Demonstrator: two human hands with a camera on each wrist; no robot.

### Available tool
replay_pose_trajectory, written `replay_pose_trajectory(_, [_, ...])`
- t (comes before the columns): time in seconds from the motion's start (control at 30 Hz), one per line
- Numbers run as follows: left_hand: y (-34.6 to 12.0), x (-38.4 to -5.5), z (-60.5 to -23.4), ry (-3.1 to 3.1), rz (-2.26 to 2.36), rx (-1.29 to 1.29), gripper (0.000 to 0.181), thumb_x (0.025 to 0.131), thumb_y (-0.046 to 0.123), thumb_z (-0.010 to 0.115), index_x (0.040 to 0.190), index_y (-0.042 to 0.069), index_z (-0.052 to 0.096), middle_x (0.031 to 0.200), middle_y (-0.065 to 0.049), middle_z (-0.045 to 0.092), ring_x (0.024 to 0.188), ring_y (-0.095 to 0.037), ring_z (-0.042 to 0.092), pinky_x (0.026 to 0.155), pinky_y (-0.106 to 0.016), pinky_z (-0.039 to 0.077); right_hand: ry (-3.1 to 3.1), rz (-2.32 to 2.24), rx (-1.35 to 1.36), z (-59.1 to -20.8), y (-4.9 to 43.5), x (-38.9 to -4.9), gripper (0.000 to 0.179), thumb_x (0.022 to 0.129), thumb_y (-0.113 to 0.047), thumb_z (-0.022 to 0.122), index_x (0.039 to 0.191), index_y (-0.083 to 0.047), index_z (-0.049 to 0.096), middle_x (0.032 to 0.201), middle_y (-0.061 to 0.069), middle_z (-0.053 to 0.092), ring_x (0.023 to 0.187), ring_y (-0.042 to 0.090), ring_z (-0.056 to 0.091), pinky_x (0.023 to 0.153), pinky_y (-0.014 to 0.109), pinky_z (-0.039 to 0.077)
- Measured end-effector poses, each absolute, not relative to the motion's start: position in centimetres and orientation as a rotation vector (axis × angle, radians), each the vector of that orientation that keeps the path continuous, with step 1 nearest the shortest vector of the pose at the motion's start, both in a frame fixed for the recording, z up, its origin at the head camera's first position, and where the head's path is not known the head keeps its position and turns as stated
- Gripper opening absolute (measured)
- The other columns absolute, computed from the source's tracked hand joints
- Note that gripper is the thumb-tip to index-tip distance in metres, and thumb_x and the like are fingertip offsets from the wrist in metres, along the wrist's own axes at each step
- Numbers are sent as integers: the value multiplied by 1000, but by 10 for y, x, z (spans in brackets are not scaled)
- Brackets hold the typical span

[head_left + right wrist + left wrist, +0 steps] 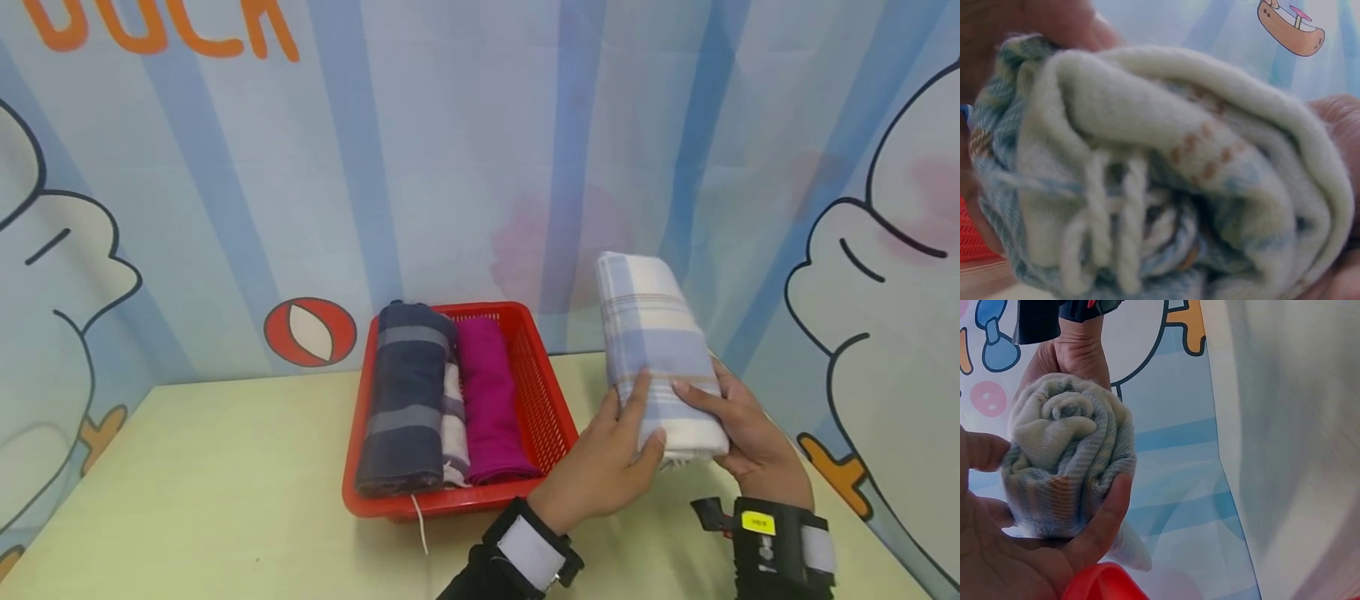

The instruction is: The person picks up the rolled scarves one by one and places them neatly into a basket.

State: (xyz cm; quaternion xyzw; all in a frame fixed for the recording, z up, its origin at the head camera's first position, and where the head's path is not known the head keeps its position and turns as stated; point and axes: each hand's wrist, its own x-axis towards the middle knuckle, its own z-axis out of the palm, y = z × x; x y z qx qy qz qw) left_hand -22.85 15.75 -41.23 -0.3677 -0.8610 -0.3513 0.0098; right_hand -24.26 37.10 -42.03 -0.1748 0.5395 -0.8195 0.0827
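Observation:
Both hands hold a rolled scarf (660, 350) in white and pale blue plaid, raised above the table right of the basket. My left hand (600, 467) grips its left side, with thumb and fingers around the roll in the left wrist view. On the opposite side my right hand (757, 433) grips it, thumb on top and other fingers mostly hidden. The spiral end of the plaid scarf (1069, 450) faces the left wrist camera. Twisted fringe hangs at the scarf end (1147, 156) in the right wrist view.
A red plastic basket (551, 400) stands on the pale table (247, 475). In it lie a navy roll (408, 392) with grey stripes, a magenta roll (491, 408) and a white-and-purple striped roll (453, 425) between them. A printed cloth backdrop (465, 167) rises behind.

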Motion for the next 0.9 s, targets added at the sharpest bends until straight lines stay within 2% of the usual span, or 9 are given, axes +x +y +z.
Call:
replay_pose_trajectory(0.27, [154,-226,-410,-2709,-1127,-1137,66,106,41,33,161,22,0,164,-13,18,139,-21,42,110,-32,44,1597,-2450,-576,-420,367,-243,60,105,-3,36,155,-24,10,123,4,59,105,20,69,81,34,61])
replay_pose_trajectory(0.6, [150,-227,-410,-2713,-1138,-1141,66,107,41,33,161,23,0,164,-11,18,138,-20,43,109,-31,44,1609,-2437,-570,-417,364,-242,53,106,-5,35,153,-23,16,118,4,62,98,19,71,74,31,61])
replay_pose_trajectory(0.9, [149,-228,-409,-2711,-1172,-1149,66,107,43,31,160,25,-3,165,-9,15,140,-20,40,110,-33,44,1631,-2446,-563,-416,362,-243,54,106,-5,37,153,-23,17,120,3,60,100,19,70,77,32,61])
